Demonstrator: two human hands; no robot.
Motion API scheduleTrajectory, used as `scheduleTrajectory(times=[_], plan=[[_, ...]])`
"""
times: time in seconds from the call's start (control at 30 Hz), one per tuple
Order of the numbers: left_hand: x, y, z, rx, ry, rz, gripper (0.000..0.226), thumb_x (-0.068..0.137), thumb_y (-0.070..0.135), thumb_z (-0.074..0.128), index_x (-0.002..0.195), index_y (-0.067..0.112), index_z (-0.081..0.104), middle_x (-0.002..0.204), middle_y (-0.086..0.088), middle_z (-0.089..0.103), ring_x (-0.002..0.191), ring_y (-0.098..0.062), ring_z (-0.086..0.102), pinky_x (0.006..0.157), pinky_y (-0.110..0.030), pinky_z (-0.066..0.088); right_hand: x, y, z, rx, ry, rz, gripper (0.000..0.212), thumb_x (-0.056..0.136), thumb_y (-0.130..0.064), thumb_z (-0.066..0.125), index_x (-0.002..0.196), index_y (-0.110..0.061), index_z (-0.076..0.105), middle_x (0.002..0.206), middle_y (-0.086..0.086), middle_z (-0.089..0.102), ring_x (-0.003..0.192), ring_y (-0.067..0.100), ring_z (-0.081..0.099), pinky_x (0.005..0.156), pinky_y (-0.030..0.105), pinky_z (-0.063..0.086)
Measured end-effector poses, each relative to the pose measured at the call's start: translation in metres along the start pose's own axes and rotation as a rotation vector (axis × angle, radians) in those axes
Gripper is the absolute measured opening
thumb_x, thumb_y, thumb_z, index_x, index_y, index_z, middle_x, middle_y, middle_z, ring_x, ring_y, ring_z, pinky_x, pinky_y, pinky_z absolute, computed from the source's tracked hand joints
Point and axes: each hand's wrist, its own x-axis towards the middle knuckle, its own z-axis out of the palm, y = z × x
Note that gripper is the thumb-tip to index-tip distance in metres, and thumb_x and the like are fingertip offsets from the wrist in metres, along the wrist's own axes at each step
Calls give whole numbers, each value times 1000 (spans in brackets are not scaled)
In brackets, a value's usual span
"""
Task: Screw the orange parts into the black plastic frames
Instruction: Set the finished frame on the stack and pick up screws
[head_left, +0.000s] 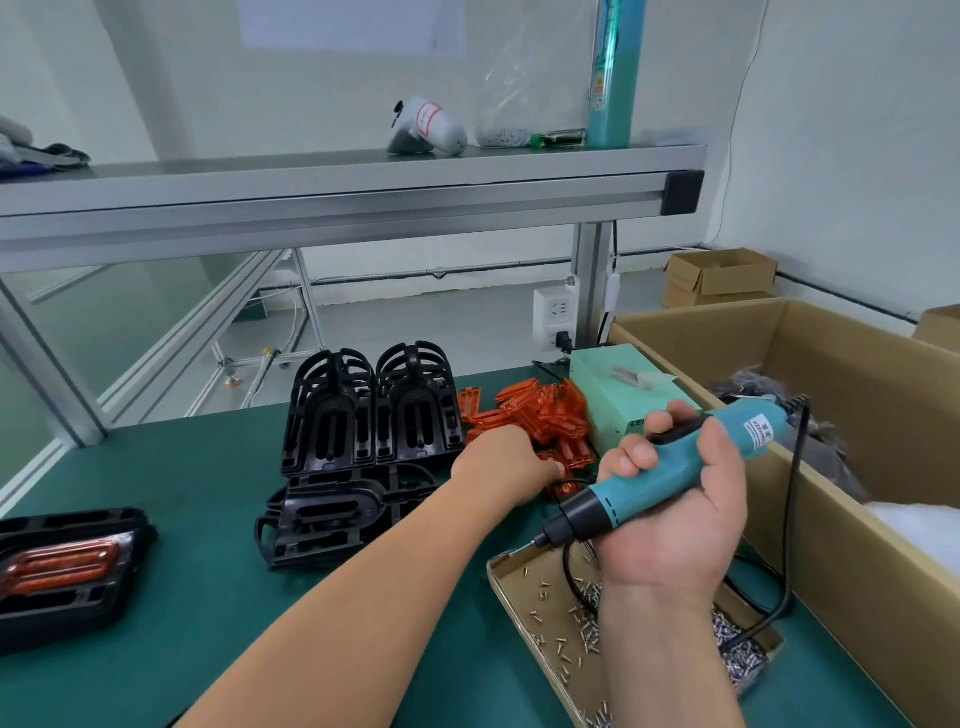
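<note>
Head view: left hand (498, 465) reaches into the far heap of translucent orange plastic parts (540, 410), right of the stacked black plastic frames (374, 415), likely to fetch one; whether its fingers pinch anything is hidden. Right hand (670, 525) wraps the teal electric screwdriver (675, 465), held ready over the shallow cardboard screw tray (524, 587).

Loose orange parts (540, 415) piled right of stacked black frames (371, 415), one fitted frame (67, 603) lying far left
</note>
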Motion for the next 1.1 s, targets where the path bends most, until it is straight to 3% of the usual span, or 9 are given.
scheduleTrajectory(times=[0.13,0.23,0.4,0.63,0.8,0.87,0.97,1.1], plan=[[1,2,2,-34,-11,1,36,85,49,69,82,14,63,80,-3,65,79,-26,67,62,-33,50,0,1,0,1,4,9,19,101,-32,57,106,-17,68,89,1,64,57,11,55,54,23,49],[1,-1,0,-71,-29,-29,34,85,38,73,70,15,51,69,-1,54,62,-21,52,52,-30,38,-1,1,0,5,1,11,19,101,-31,57,107,-17,68,89,0,64,58,11,56,55,23,49],[-5,-12,-3,-185,-65,-93,27,86,6,61,67,13,43,69,-8,48,59,-25,41,54,-35,34,0,-1,1,14,13,8,18,101,-31,56,106,-17,67,89,0,64,58,12,55,55,23,49],[-55,-22,-28,-124,46,3,27,85,0,49,61,12,43,58,-7,40,50,-22,34,50,-30,35,-3,-1,4,-6,8,1,17,102,-30,56,105,-17,66,90,0,63,59,11,54,57,22,48],[-94,-37,-45,-144,124,52,20,87,12,52,71,3,61,62,-6,57,50,-21,44,45,-28,39,-7,0,7,-21,6,0,16,102,-29,56,106,-17,65,91,0,62,59,11,54,57,23,48],[-109,-52,-51,-205,105,65,19,89,22,60,76,13,70,60,2,65,43,-12,46,41,-23,38,-8,1,8,-33,10,1,16,103,-29,55,106,-16,64,92,0,61,60,11,52,58,23,47],[-134,-82,-60,-273,17,87,16,87,33,67,75,22,71,55,11,62,41,-5,44,40,-20,36,-10,2,12,-56,14,7,16,105,-30,53,104,-17,63,92,-1,60,60,11,51,59,22,44],[-168,-126,-69,-283,-106,68,21,81,51,68,83,31,73,57,11,56,52,-9,43,51,-27,36,-14,3,16,-92,5,11,16,104,-30,54,104,-17,62,91,-1,60,61,11,50,61,23,43]])
